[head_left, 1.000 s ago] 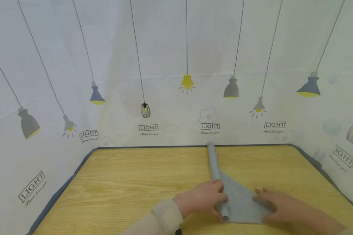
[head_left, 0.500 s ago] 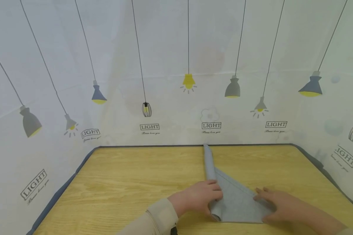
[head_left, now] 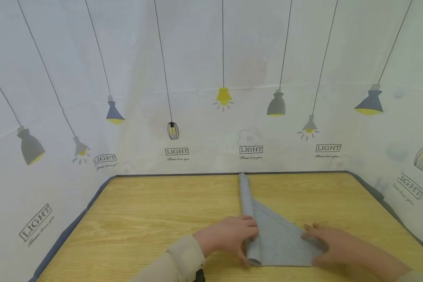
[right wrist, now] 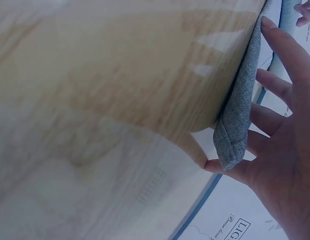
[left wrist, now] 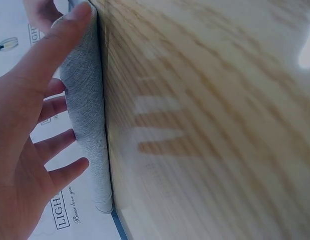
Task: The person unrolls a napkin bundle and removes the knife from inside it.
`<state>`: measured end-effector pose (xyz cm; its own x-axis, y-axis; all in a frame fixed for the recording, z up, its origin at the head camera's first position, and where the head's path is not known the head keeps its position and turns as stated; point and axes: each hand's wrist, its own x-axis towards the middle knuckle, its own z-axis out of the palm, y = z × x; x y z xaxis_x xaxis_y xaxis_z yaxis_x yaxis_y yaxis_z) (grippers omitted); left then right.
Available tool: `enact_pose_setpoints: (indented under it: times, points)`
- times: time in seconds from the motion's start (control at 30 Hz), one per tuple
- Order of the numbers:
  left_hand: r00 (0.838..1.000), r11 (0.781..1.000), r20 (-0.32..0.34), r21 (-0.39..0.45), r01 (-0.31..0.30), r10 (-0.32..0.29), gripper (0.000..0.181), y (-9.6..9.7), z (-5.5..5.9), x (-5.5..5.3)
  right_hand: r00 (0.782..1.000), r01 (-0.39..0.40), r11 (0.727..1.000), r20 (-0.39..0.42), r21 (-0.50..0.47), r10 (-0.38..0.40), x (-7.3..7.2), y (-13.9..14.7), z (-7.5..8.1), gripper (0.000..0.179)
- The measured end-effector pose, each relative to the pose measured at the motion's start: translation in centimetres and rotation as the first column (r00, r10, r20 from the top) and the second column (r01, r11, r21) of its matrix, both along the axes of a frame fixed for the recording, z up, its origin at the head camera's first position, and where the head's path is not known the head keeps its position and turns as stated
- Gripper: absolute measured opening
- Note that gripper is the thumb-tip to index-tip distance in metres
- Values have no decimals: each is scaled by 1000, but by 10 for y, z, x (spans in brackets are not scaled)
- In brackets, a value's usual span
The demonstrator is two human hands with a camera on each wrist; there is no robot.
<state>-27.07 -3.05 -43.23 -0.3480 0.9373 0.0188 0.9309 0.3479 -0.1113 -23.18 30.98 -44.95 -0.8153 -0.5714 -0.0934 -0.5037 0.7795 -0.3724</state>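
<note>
A grey-blue cloth lies partly rolled on the table. Its roll (head_left: 245,197) runs from near me to the table's far edge, and a flat corner (head_left: 280,241) spreads to the right. My left hand (head_left: 229,235) holds the near part of the roll, fingers over the top and thumb towards the near end. In the left wrist view the thumb lies along the roll (left wrist: 87,95) with the fingers spread beyond it. My right hand (head_left: 335,244) rests with extended fingers on the flat corner. The right wrist view shows the cloth edge (right wrist: 238,110) lying between thumb and fingers.
Wood-grain tabletop (head_left: 155,207) surrounds the cloth, with a dark blue border (head_left: 70,231) along its edges. A white backdrop (head_left: 197,66) printed with hanging lamps and lettering rises behind and at both sides.
My left hand and the roll have moved left, and the flat area between the hands has widened. The right hand stays almost in place on the corner.
</note>
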Motion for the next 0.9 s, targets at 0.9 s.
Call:
enact_pose_setpoints:
  times: [0.9]
  points:
    - [979,979,-33,-12,-202,202,48,-10,4,14,999,-32,999,-42,-3,32,-1,0,-2,62]
